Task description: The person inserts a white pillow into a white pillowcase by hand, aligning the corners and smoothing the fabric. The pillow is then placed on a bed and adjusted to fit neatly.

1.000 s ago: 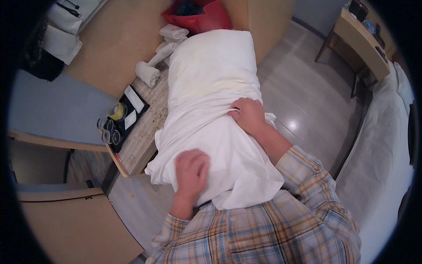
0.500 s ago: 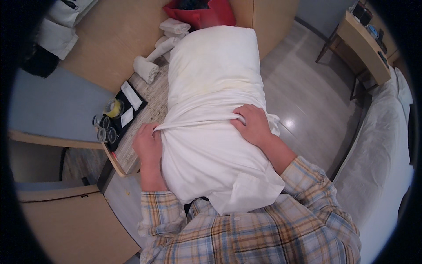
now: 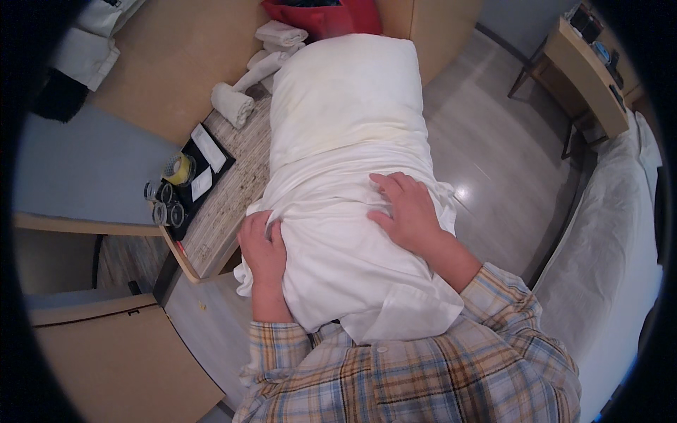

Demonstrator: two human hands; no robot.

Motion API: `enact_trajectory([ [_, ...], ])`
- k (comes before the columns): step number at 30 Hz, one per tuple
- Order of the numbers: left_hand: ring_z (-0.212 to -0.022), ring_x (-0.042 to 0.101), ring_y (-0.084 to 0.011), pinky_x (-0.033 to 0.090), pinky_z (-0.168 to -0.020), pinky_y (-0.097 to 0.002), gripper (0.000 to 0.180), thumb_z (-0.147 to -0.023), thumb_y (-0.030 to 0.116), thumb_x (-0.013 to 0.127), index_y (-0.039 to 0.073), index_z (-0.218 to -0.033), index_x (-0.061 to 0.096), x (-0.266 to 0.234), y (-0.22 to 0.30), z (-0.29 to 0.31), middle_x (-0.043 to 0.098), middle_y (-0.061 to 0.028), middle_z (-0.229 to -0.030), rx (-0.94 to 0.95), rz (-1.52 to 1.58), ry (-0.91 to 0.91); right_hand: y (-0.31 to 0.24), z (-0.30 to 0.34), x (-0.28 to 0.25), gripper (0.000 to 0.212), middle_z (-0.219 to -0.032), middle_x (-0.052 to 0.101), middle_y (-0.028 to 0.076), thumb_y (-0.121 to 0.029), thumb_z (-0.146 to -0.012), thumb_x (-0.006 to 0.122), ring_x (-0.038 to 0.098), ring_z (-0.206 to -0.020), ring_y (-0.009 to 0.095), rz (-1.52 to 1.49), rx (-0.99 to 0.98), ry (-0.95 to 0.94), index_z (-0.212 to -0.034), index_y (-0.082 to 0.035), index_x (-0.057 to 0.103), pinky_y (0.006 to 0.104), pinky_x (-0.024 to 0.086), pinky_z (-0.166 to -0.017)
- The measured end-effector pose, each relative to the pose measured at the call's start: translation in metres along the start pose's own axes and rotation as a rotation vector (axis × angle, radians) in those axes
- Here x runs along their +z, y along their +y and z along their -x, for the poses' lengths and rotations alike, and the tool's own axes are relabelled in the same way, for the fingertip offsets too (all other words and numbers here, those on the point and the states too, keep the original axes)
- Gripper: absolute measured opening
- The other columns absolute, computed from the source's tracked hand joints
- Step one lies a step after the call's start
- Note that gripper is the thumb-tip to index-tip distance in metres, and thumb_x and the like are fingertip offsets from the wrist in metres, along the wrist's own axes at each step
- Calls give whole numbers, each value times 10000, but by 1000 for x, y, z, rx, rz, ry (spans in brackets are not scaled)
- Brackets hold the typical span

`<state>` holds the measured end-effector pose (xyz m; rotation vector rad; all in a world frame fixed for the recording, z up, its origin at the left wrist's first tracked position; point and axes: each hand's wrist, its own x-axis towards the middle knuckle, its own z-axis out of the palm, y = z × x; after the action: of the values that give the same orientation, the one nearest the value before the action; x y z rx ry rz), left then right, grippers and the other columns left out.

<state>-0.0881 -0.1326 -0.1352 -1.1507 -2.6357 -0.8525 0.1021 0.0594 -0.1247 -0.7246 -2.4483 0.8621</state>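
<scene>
Plump white fabric pillow (image 3: 345,92) lies just past both sets of fingertips; its near part's wrapped in a bunched white cloth cover (image 3: 331,254), which fills the space btwn the hands & drapes down nr the plaid shirt (image 3: 423,381).

L hand (image 3: 264,247): on cover's L side, fingers bent & close tog., thumb a bit off; can't tell if a fold's pinched. R hand (image 3: 409,211): palm down over cover, fingers slightly spread, thumb well off forefinger, no cloth pinched btwn.

Left of L fingers: streaked grey-brown tabletop (image 3: 211,229) w/ black rectangular tray (image 3: 190,211), on it small round clear glasses (image 3: 159,213) & a round clear vessel w/ yellow (image 3: 180,169). Farther up from L fingers, beside pillow: rolled white cloth towels (image 3: 233,104). Well beyond R fingertips, past pillow's far end: bright red bag (image 3: 345,20). Right of R fingers, well apart: grey plank floor (image 3: 486,141), then light-wood desk (image 3: 578,60) farther off.
</scene>
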Motion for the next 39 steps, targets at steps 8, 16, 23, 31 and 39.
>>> enact_trajectory([
  [8,-1023,515,-303,356,-933,-401,262,-753,16,592,77,-1007,612,-1,26,14,575,-119,-1045,141,57,147,32,-29,1,155,-857,587,34,-82,-682,626,545,-918,228,181,57,133,-832,-116,645,372,381,-764],
  [16,-976,552,-303,391,-898,-394,256,-748,-14,566,69,-983,621,2,19,21,606,-128,-1000,131,159,46,44,-14,9,215,-887,636,138,-179,-737,704,586,-876,325,-3,80,52,-877,-29,643,390,457,-786],
  [23,-946,557,-314,408,-867,-393,223,-760,-7,546,55,-959,625,7,13,22,612,-132,-977,115,215,75,75,16,1,264,-988,633,160,-233,-822,637,585,-963,320,-314,25,52,-989,-30,647,396,439,-874],
  [31,-891,584,-228,447,-834,-323,182,-877,90,527,24,-1032,596,14,-2,21,615,-103,-967,-68,694,90,133,19,19,345,-1063,626,95,-265,-928,538,562,-975,148,-449,513,96,-1139,0,603,279,431,-884],
  [39,-896,608,-270,481,-821,-354,261,-799,96,644,20,-1045,604,39,-61,-44,606,-141,-973,-155,239,-153,171,-12,45,440,-1047,599,99,-285,-872,633,553,-911,175,-583,726,126,-1163,22,512,291,442,-863],
])
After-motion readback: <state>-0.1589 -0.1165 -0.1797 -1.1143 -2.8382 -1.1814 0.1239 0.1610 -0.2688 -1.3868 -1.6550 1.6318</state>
